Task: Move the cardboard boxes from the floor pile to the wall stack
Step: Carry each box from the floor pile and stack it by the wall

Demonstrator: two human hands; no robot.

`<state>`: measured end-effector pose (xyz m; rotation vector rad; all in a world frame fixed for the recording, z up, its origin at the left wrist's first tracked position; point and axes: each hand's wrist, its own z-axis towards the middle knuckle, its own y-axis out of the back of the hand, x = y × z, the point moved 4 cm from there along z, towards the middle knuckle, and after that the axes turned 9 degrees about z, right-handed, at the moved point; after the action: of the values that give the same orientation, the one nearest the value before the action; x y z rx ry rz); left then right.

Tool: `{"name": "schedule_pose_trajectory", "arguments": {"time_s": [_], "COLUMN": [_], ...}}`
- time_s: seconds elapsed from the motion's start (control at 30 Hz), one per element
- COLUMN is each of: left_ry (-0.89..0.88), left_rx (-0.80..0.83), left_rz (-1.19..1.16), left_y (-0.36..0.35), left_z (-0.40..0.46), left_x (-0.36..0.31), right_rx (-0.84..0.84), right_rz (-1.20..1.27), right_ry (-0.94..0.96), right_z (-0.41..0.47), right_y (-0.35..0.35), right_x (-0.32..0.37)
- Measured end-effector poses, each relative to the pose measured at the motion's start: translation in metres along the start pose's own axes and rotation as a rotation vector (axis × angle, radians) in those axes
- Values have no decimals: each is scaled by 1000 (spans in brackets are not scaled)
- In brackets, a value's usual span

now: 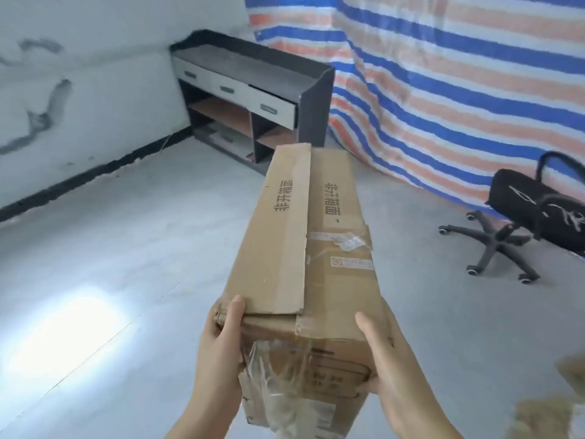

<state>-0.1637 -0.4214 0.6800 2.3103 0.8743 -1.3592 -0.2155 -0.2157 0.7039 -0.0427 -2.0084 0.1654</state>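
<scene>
Head view: we see a striped blue, orange and white tarp (459, 90) hanging behind the long brown cardboard box (304, 248), held above the grey floor (126, 248). Our left hand (221, 340) and right hand (384, 369) grip its near end, fingers wrapped on it.

- The cardboard box (304, 264) hides its own underside, and its near end runs off the bottom edge.
- Fingers of the left hand (218, 340) and right hand (384, 362) vanish behind the box sides.
- Small print on the box label (351, 263) is unreadable.
- The office chair (519, 223) is cut by the right edge.
- A tan shape (573, 373) at the lower right is too blurred to identify.
</scene>
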Motion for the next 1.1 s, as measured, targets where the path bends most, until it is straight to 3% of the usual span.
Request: {"name": "schedule_pose_trajectory", "arguments": {"time_s": [0.3, 0.6, 0.83, 1.1], "left_ry": [0, -17, -46, -78], "left_rx": [-435, -835, -1050, -1140], "left_rz": [-253, -377, -504, -564], "left_y": [260, 494, 597, 680], "left_z": [2, 0, 6, 77], "left_x": [-1, -6, -7, -54], "right_rx": [402, 694, 940, 1063], "right_rz": [-227, -385, -464, -504], "right_ry": [-150, -262, -271, -332], "right_z": [-40, -106, -124, -89], "right_y": [-243, -478, -612, -757], "right_x": [-68, -150, -187, -212]}}
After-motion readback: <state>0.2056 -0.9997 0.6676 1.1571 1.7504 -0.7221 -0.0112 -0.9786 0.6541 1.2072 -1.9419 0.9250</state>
